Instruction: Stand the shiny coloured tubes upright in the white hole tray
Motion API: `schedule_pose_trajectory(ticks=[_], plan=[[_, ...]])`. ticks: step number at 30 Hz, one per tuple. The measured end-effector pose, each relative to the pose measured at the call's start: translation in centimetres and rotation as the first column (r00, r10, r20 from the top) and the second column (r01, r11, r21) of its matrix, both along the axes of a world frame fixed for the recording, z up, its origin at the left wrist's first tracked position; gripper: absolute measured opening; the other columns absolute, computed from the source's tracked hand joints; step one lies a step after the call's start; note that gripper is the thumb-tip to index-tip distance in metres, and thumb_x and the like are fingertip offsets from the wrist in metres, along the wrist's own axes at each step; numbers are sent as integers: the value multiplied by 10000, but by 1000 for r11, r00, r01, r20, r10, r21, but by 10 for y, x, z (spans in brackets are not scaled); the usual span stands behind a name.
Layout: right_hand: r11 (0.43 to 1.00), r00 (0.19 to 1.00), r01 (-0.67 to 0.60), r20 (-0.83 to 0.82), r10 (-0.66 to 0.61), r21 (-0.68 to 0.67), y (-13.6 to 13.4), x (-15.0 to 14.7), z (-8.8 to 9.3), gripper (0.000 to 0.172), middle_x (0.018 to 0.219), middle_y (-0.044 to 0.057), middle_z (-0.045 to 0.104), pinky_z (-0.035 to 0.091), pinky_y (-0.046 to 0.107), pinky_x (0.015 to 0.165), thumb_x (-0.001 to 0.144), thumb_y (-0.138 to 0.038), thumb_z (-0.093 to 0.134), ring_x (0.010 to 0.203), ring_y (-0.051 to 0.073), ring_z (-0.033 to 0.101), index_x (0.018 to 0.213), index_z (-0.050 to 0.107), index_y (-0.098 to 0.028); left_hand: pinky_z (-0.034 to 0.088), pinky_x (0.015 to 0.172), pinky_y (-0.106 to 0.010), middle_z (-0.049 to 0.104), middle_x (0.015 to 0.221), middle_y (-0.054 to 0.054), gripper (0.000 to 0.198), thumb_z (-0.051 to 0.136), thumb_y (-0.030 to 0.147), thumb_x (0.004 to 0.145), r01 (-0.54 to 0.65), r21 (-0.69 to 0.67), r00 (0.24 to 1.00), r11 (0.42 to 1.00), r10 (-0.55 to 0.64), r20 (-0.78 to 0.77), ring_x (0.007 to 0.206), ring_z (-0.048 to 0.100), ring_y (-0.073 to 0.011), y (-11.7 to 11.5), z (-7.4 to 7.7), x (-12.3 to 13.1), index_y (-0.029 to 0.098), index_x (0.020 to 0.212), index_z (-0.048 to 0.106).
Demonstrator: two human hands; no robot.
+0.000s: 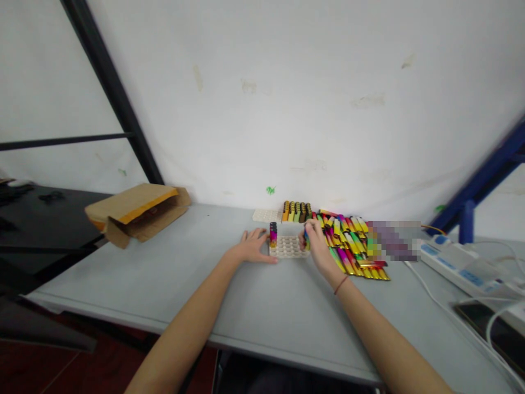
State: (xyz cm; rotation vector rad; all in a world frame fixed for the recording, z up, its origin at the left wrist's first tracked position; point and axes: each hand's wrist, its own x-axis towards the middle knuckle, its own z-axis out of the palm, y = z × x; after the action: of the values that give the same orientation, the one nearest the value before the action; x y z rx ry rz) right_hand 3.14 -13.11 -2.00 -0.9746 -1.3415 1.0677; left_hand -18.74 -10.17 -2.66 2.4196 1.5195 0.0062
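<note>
A white tray with round holes [289, 247] lies on the grey table [229, 295]. Two or three colourful lighters [273, 233] stand in its left end. My left hand [252, 246] rests flat beside the tray's left edge, fingers spread, touching it. At the tray's right end, my right hand [315, 241] is closed round a lighter [306, 239]. A heap of colourful lighters [353, 246] lies just right of that hand. Behind the tray stands a second tray [266, 215] with a row of upright lighters [297, 211].
An open cardboard box [137, 216] lies on its side at the table's back left. White power strips [459, 265] and cables [435, 298] crowd the right side. A white wall rises behind, with a black frame at left and a blue one at right.
</note>
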Motion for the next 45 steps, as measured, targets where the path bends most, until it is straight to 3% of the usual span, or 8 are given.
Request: schedule_pose_trajectory(ticks=[4,14,20,25,30,34,42,45], plan=[[976,991,-64,125,39,208,-7,-14,3,319,880,37,615,477,292,710,866,-546,487,803,176,570,933,565,-244,32,1110,-604,178,1543,-173,1011,569,780,654,-1,3,1000,1000,1,-1,1436,91,-339,0,0,0,221,1442,273],[957,959,-137,277,63,255,-8,-27,-13,244,1044,73,671,515,339,800,873,-400,532,980,216,614,1000,661,-237,43,1111,-605,185,1546,-155,978,555,783,666,-2,3,1000,1000,2,2,1432,103,-353,-1,-1,1,248,1436,276],[909,884,-112,458,-93,401,-8,-32,-11,234,994,78,678,483,349,802,904,-309,493,876,212,625,1089,611,-230,43,1105,-617,181,1543,-168,1004,552,784,665,3,25,1000,1000,-3,2,1430,109,-355,0,-4,1,229,1447,254],[861,791,-197,595,-143,468,-12,-37,-8,202,975,76,680,452,338,805,925,-293,464,894,223,615,1030,624,-228,33,1099,-637,178,1544,-145,964,550,778,675,-4,24,1000,1000,4,13,1432,97,-349,3,-8,-1,254,1437,277],[877,804,-139,569,-171,459,-13,-36,-8,203,948,64,691,454,302,767,932,-307,465,835,203,633,1035,622,-230,90,1107,-621,278,1494,-145,925,611,735,674,-18,82,998,996,14,56,1405,177,-371,5,-12,0,250,1413,340],[884,783,-98,584,-215,458,-9,-29,-10,209,919,53,705,454,287,738,932,-302,476,802,193,644,1046,629,-216,220,1113,-528,369,1432,-143,848,709,663,641,62,214,981,975,-99,168,1349,291,-367,11,-19,1,222,1324,470],[850,485,-208,805,-340,484,-10,-22,4,389,1054,94,671,463,308,810,933,-207,420,926,207,624,1300,549,-216,300,1094,-451,432,1378,-143,828,722,643,631,81,343,959,936,-167,230,1282,390,-352,20,-33,4,179,1286,517],[899,325,-91,866,-381,429,-13,-3,23,394,1097,120,660,466,318,800,916,-210,420,958,225,630,1285,557,-200,277,1098,-457,438,1383,-125,766,681,653,672,75,323,976,943,-135,168,1280,402,-325,22,-29,11,205,1273,520]])
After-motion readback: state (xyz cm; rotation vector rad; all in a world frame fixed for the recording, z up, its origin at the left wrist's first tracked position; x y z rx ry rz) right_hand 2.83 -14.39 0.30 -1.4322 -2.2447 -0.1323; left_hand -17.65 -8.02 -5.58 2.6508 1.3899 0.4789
